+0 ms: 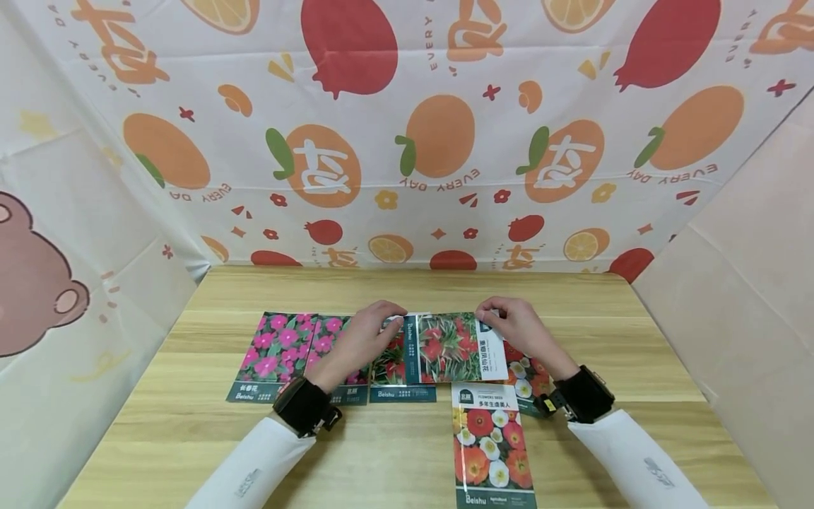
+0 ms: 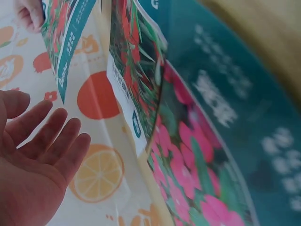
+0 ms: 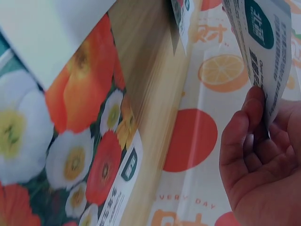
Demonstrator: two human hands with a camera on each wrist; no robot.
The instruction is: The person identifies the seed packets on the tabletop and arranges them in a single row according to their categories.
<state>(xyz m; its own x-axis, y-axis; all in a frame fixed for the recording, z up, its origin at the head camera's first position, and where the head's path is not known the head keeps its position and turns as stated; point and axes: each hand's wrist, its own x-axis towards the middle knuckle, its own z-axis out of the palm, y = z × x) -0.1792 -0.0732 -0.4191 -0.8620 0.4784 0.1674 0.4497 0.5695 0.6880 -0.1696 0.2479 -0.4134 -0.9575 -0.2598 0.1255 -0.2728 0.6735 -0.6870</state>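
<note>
a seed packet with red flowers and green leaves (image 1: pixel 454 348) is held lifted over the middle of the row of packets, turned sideways. its right end is pinched by the curled fingers (image 3: pixel 244 127) of the right hand (image 1: pixel 523 331), seen clearly in the right wrist view. the left hand (image 1: pixel 361 341) is laid at the packet's left end; in the left wrist view its fingers (image 2: pixel 51 139) are straight and loosely spread, and no grip on the packet is shown.

four more sealed packets are laid flat in a row on the surface (image 1: pixel 191 438): two pink-flower packets (image 1: pixel 270 353) at the left, a red-flower packet (image 1: pixel 391 371) partly hidden under the lifted one, and a packet of red and white blooms (image 1: pixel 531 385) under the right wrist. another packet of orange, red and white flowers (image 1: pixel 491 445) is laid nearer the person, just below the held one. what is inside the packets cannot be told.

the surface is of pale wood grain. it is enclosed by a backdrop cloth (image 1: pixel 407 141) printed with oranges and pomegranates, a bear-print panel (image 1: pixel 38 283) at the left and a plain panel (image 1: pixel 744 283) at the right.
</note>
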